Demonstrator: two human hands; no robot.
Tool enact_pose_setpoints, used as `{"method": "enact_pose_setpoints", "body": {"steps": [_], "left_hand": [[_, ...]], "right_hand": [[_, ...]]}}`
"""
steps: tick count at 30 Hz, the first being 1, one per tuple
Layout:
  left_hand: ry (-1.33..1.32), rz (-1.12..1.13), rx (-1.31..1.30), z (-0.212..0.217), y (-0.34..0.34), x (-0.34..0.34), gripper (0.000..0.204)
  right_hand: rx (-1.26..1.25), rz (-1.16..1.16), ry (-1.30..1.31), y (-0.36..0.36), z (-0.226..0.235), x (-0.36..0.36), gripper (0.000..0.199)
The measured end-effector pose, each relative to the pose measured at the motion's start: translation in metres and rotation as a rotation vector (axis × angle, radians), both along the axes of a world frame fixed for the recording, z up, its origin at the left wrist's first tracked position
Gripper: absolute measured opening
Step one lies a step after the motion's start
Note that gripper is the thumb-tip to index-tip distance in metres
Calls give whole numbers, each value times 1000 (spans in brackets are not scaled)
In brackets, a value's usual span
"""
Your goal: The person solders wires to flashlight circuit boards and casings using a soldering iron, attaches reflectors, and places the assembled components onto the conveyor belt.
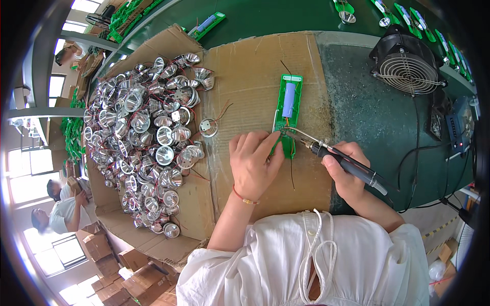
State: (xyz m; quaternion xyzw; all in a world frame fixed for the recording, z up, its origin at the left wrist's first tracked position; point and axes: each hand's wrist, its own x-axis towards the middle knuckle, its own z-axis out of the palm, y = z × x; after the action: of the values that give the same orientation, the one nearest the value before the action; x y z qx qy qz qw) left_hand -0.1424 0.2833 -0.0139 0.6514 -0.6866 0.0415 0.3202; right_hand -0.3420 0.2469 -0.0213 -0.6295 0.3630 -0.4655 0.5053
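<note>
A green plastic housing lies lengthwise on the cardboard, with a purple battery cell in its upper half and thin wires below it. My left hand reaches over the housing's left edge; its thumb and fingertips press together by the small wires there, and what they pinch is too small to make out. My right hand grips a soldering iron with a black handle. Its metal tip, with a thin tube alongside, points left to the wires near my left fingertips.
Left of the cardboard mat, a cardboard box holds many silver reflector cups with red wires. One loose reflector lies beside it. At the right stand a black fan and a control unit with cables. More green housings line the far side.
</note>
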Motion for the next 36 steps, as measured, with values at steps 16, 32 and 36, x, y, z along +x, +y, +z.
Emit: {"method": "enact_pose_setpoints", "body": {"steps": [16, 32, 36], "left_hand": [[41, -11, 24, 7, -5, -3, 18], [170, 107, 596, 33, -13, 12, 16], [315, 103, 634, 38, -68, 9, 15]], "right_hand": [[109, -79, -140, 2, 2, -7, 14], [29, -202, -69, -3, 3, -59, 16], [67, -243, -42, -9, -3, -61, 15]]}}
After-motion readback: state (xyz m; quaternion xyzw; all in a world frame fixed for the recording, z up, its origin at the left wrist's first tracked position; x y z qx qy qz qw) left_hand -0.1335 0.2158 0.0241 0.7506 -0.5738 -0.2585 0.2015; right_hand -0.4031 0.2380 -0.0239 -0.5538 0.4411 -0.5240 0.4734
